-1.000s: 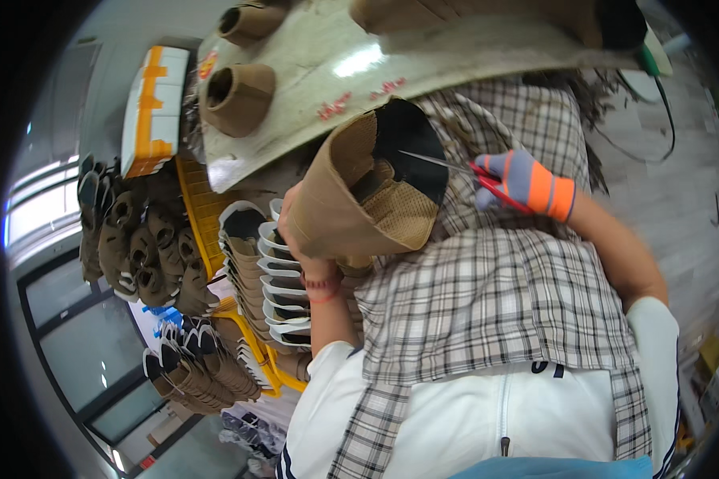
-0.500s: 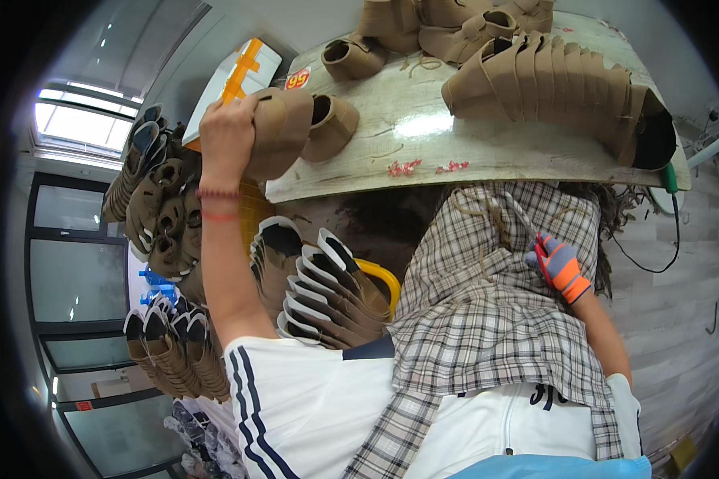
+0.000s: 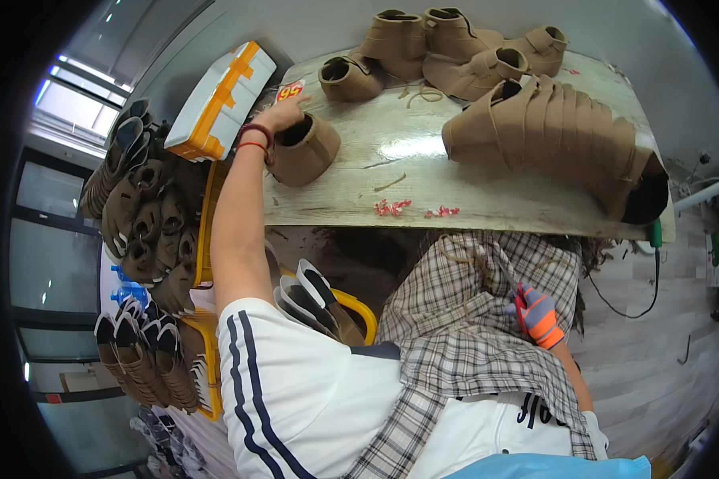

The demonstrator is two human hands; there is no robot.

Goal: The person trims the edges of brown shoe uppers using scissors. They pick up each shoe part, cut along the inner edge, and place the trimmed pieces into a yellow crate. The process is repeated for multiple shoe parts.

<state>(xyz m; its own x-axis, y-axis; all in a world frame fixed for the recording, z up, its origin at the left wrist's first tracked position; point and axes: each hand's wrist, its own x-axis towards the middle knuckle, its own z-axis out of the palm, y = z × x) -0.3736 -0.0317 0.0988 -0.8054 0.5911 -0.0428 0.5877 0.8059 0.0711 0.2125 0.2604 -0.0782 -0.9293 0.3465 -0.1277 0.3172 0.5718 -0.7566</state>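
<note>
Pale and wood-grained, the surface (image 3: 347,203) spans the upper part of the frame, with a white box bound in orange tape (image 3: 230,102) at upper left. One brown, cuffed fabric shoe upper (image 3: 310,156) stands upright near the surface's left end. The bare left hand (image 3: 284,117) is at its rear rim, forefinger extended; no grip shows, though whether it touches is unclear. At lower right, the right hand, in a grey-and-orange glove (image 3: 540,316), grips red-handled metal scissors (image 3: 522,309) over the checked cloth apron (image 3: 455,351). Thin brown offcuts (image 3: 390,184) on the surface suggest some trimming is done. A nested row of brown uppers (image 3: 555,132) lies at upper right, and white-edged brown uppers (image 3: 315,297) are by a yellow plastic crate (image 3: 359,313) below; which are finished cannot be told, so neither can what is left. A round red-and-white sticker (image 3: 290,91) bears digits, and dark lettering (image 3: 539,409) marks the white shirt (image 3: 311,375); no brand is identifiable.
</note>
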